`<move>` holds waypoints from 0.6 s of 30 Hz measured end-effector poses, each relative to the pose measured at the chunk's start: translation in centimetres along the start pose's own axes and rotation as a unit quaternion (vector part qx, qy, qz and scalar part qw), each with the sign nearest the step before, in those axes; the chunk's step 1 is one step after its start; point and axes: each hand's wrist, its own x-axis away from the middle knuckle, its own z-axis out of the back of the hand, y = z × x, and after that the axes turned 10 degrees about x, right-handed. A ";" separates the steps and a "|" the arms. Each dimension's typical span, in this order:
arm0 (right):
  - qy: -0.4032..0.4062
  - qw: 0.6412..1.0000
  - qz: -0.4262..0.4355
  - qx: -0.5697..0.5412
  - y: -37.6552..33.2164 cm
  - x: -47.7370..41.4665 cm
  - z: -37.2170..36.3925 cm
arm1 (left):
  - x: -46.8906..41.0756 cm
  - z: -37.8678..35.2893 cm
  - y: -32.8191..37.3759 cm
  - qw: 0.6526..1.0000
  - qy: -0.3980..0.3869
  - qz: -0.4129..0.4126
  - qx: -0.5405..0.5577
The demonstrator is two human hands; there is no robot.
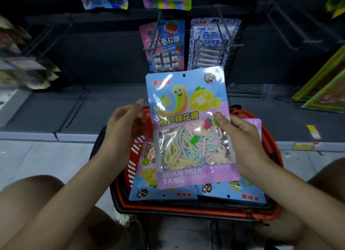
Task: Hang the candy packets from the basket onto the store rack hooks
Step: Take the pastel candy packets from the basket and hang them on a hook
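- The right hand (244, 145) pinches the candy packet (190, 126) at its right edge, upright above the basket (261, 210).
- The left hand (123, 126) looks loosely open, just beside the packet's left edge; contact unclear.
- Bare hooks (280, 25) stand right of the hung packets (164, 46).

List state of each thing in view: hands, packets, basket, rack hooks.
held packet: upright, lifted above the basket, hang hole at top, not yet on a hook
right hand: gripping the held packet's right edge
left hand: open beside its left edge, blurred; contact unclear
basket: on the floor, more packets lying inside
strawberry packet: hanging on a rack hook
blue-white packet: hanging on a rack hook
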 end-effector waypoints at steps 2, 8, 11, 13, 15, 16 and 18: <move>0.019 0.999 -0.033 -0.032 -0.5 0.0 0.2 | 0.4 -0.3 -0.6 0.998 -0.039 0.035 -0.029; 0.043 0.996 -0.049 -0.063 -2.3 0.4 -0.1 | 3.3 -2.2 -0.8 0.970 -0.180 0.148 -0.069; 0.034 0.996 -0.044 -0.065 -2.8 0.9 -0.3 | 3.5 -2.2 -0.2 0.974 -0.193 0.114 -0.026; 0.018 0.997 -0.031 -0.070 -3.2 1.2 -0.7 | 2.9 -1.8 0.5 0.978 -0.186 0.090 -0.007; 0.017 0.998 -0.010 -0.060 -3.2 1.2 -1.2 | 2.2 -1.3 1.1 0.979 -0.186 0.081 0.003; 0.020 0.998 0.004 -0.053 -3.3 1.2 -1.4 | 2.0 -1.3 1.2 0.978 -0.194 0.074 0.002; 0.023 0.998 0.027 -0.044 -3.5 1.3 -1.7 | 1.9 -1.4 1.2 0.978 -0.204 0.040 -0.028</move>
